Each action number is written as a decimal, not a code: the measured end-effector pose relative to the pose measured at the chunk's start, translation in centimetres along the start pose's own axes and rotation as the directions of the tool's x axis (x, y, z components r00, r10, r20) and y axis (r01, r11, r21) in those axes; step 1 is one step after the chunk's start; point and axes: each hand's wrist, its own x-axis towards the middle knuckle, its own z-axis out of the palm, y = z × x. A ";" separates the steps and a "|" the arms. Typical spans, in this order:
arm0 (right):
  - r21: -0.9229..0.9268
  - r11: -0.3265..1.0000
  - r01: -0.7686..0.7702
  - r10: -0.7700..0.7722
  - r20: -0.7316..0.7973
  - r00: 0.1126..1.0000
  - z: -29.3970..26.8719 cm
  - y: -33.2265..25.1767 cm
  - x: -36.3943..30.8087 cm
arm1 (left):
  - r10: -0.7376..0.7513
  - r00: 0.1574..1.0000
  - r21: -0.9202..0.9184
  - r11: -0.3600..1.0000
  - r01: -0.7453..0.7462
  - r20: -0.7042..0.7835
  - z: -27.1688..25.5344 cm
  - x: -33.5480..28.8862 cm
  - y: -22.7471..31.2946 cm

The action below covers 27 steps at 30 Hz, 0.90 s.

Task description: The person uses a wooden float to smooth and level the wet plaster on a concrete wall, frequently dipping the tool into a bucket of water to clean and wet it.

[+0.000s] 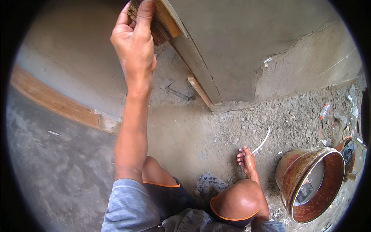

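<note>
My left hand [135, 46] is raised at the top, its thumb and fingers closed round a rough brown piece of wood [164, 25]. The wood lies against the edge of a grey plastered wall [232, 46], and its upper end runs out of view. Low beside my right knee hangs my right hand [247, 160], with loosely curled fingers slightly apart and nothing visible in them. Just past that hand, a curved white strip [263, 141] lies on the dirt; whether the two touch is unclear.
A rusty reddish bucket [284, 170] with greyish liquid inside stands tilted at the right. Rubble and litter, including a plastic bottle [324, 111], lie along the wall's base. A wooden board [58, 102] edges the left side. A thin tool-like object [177, 92] lies in the opening.
</note>
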 end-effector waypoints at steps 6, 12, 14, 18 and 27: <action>0.002 1.000 -0.011 0.011 -0.046 0.999 -0.8 0.1 0.5 | -0.036 0.997 -0.015 0.999 0.035 -0.069 2.1 -5.0 -3.3; -0.024 0.999 -0.036 0.035 -0.055 0.998 -0.5 1.0 1.0 | -0.143 0.986 0.066 0.987 0.149 -0.089 1.9 -11.4 -6.1; -0.038 0.999 -0.038 0.035 -0.065 0.997 -0.8 1.3 1.0 | -0.170 0.983 0.101 0.979 0.177 -0.067 2.0 -13.4 -7.1; -0.039 0.998 -0.043 0.040 -0.070 0.997 -1.2 1.8 1.1 | -0.198 0.976 0.128 0.970 0.208 -0.087 2.2 -16.3 -8.6; -0.025 0.999 -0.032 0.030 -0.084 0.996 -1.7 1.6 1.1 | -0.340 0.936 0.021 0.939 0.343 -0.085 2.4 -20.0 -10.4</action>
